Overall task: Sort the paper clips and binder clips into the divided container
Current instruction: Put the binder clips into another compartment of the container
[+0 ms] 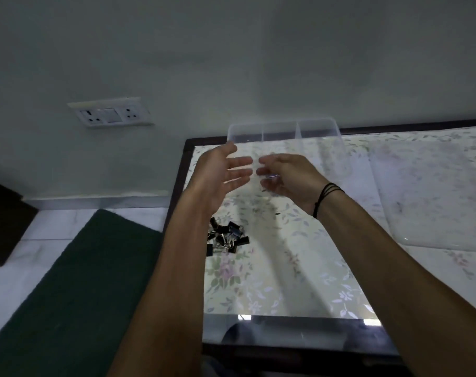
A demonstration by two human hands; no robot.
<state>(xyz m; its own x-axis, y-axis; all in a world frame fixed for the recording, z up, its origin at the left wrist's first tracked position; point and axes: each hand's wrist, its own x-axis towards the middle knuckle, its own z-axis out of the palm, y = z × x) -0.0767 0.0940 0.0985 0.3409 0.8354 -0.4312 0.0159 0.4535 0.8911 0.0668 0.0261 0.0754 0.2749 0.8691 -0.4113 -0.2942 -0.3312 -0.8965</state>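
The clear divided container (pixel 324 126) stands at the table's far edge, with its dividers visible at the back. Both hands hover just in front of it, fingertips almost meeting. My left hand (pixel 220 172) is open, palm turned right, fingers spread and holding nothing. My right hand (pixel 288 175) is curled, and a small shiny glint that looks like paper clips (pixel 273 176) shows at its blurred fingers. A pile of black binder clips (pixel 226 238) lies on the floral table cover beside my left forearm.
A clear lid (pixel 435 191) lies flat on the table to the right. The table's dark frame (pixel 177 191) runs along the left side, and its glass front edge (pixel 286 333) is near me. A green mat (pixel 76 295) covers the floor at left.
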